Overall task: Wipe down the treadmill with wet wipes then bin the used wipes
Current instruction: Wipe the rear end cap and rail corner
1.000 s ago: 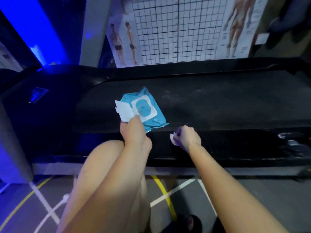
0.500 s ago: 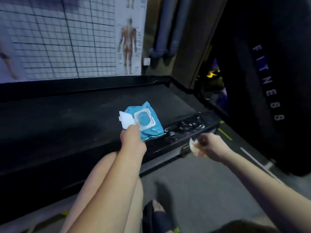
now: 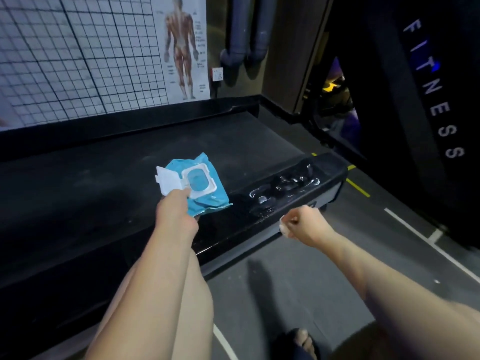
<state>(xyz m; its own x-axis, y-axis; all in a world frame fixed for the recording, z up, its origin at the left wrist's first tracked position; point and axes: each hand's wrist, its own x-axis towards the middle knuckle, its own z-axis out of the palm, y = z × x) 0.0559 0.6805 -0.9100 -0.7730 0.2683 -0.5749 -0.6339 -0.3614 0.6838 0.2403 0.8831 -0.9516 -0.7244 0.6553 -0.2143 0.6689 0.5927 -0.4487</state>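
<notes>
Used wipe (image 3: 283,229) sits balled in the right hand (image 3: 304,224), fingers curled around it, with a white edge showing at 8 o'clock of the fist. Treadmill side rail (image 3: 298,188) runs from 8 to 2 o'clock and lies just beside the fist at 11 o'clock. Left hand (image 3: 176,211) pinches the wipes pack (image 3: 210,201) above the belt, lid open. No bin is visible.

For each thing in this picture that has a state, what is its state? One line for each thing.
wipes pack: lid flipped open, gripped by the left hand.
left hand: fingers curled on the pack near its lid.
used wipe: crumpled, held in the right hand.
right hand: fisted round the wipe.
treadmill side rail: wet streaks near its end.
</notes>
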